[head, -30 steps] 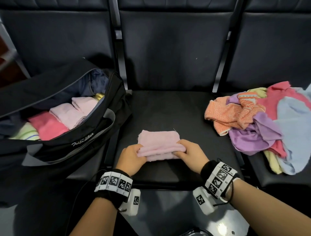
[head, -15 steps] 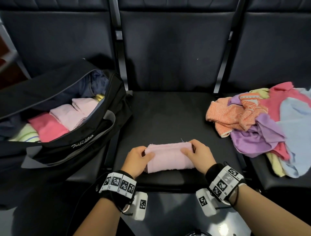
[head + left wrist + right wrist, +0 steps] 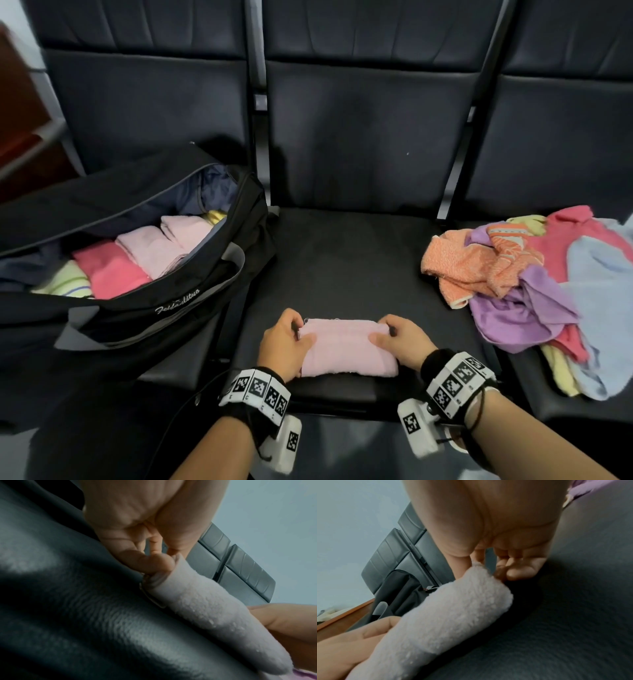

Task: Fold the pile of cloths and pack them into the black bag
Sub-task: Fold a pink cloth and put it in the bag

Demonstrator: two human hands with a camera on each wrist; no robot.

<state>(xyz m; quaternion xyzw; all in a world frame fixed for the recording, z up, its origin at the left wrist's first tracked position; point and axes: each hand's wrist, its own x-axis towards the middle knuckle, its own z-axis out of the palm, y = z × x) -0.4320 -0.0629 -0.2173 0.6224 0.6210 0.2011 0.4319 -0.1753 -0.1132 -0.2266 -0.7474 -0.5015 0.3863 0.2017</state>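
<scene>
A folded pale pink cloth (image 3: 346, 347) lies near the front edge of the middle seat (image 3: 342, 260). My left hand (image 3: 286, 339) pinches its left end, thumb on top and fingers curled at the far corner. My right hand (image 3: 399, 337) pinches the right end the same way. The left wrist view shows the cloth (image 3: 205, 609) folded in layers on the seat, and the right wrist view shows the cloth (image 3: 453, 612) as a thick fleecy bundle. The open black bag (image 3: 144, 301) sits on the left seat with folded pink, red and yellow-striped cloths inside. A loose pile of cloths (image 3: 534, 284) covers the right seat.
Dark seat backs (image 3: 359, 130) rise behind all three seats. Metal armrest posts (image 3: 455, 178) separate them. The bag's grey strap (image 3: 219, 277) hangs over its near side. A brown wooden surface (image 3: 20, 113) shows at the far left.
The pink cloth has been folded over toward me into a narrower bundle, and both hands have shifted from its near edge to gripping its two ends.
</scene>
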